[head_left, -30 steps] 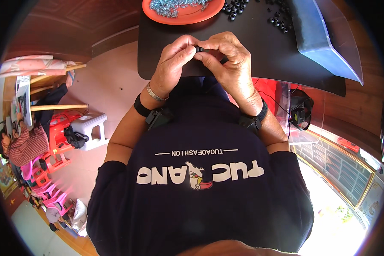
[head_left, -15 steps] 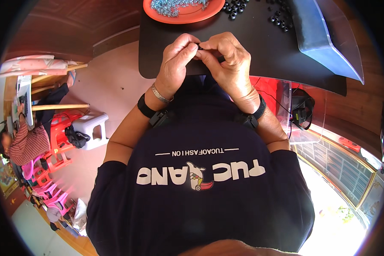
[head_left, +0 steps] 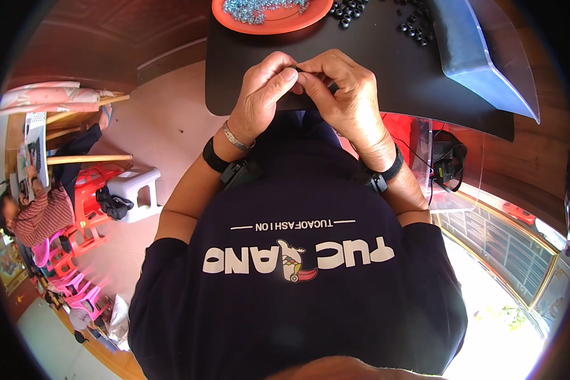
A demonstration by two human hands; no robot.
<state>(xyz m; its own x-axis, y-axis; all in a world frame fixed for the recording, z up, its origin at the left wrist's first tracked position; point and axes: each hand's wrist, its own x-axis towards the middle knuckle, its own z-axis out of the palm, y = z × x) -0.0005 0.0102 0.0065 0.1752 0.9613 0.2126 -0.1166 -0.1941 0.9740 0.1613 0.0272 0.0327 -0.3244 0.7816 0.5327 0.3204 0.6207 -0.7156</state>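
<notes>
Above the near edge of the black table (head_left: 396,76), my left hand (head_left: 259,92) and my right hand (head_left: 342,88) meet fingertip to fingertip. Thumbs and forefingers of both pinch a small black piece (head_left: 296,68), mostly hidden by the fingers. Beyond my hands lies an orange-red plate (head_left: 278,28) holding a heap of tiny clear-bluish pieces (head_left: 256,11). To its right several small round black parts with hollow openings (head_left: 345,12) lie loose, and a second group of black parts (head_left: 413,30) sits farther right.
A bluish translucent plastic tray (head_left: 465,54) stands at the table's right side. Below it are a clear box (head_left: 472,183) and a dark device with cables (head_left: 448,161). At left are a white stool (head_left: 142,193), red stools (head_left: 85,237) and a seated person in a striped top (head_left: 44,218).
My right hand has shifted slightly right and down, its thumb pressing closer over the black piece, which shows less now. The left hand has barely moved.
</notes>
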